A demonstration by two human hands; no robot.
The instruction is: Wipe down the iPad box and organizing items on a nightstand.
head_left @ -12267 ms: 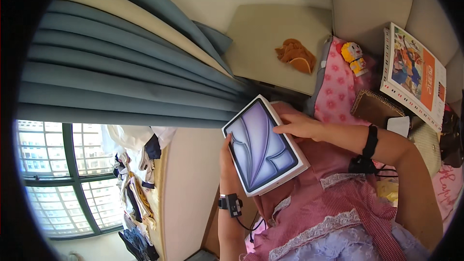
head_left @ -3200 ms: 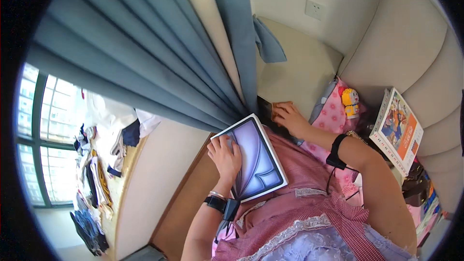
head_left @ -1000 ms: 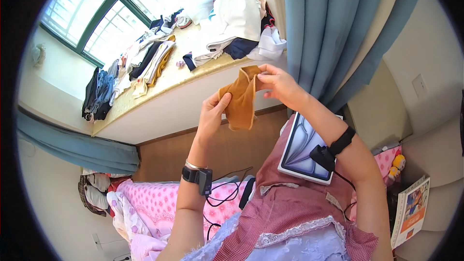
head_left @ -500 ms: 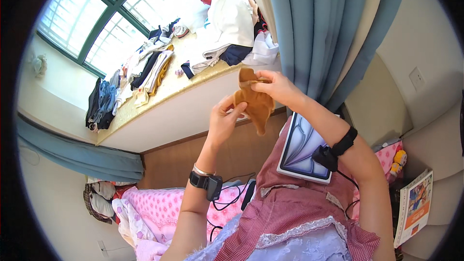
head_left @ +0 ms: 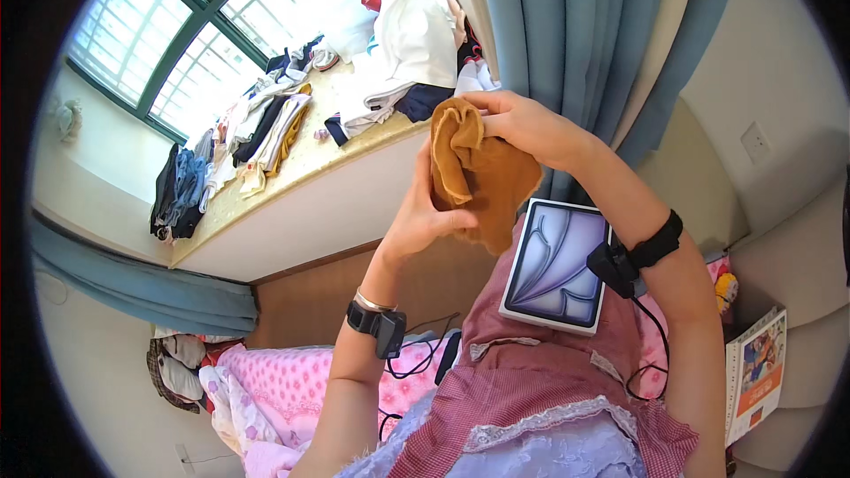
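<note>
A mustard-brown piece of soft cloth [head_left: 500,181] is stretched between my two hands, in front of the window ledge. Its upper left part is rolled into a fold with a raw-looking edge. My left hand [head_left: 421,217] grips its left side, thumb in front and the other fingers behind the fabric. At the top my right hand [head_left: 522,128] pinches the cloth, its fingertips partly hidden behind it. What kind of garment this is, I cannot tell. A white flat box with a tablet picture [head_left: 556,267] lies on my lap, just below the cloth.
The stone window ledge [head_left: 208,235] carries folded clothes [head_left: 266,137], jeans [head_left: 186,186] and a pile of white garments [head_left: 416,35]. Blue curtains [head_left: 567,53] hang at the right. A pink patterned bedspread [head_left: 310,385] and black cables [head_left: 425,363] lie below; a spiral calendar [head_left: 757,372] stands at right.
The cloth has been spread wider and raised nearer to me, with a rolled fold now at its upper left. My right hand has shifted up and right.
</note>
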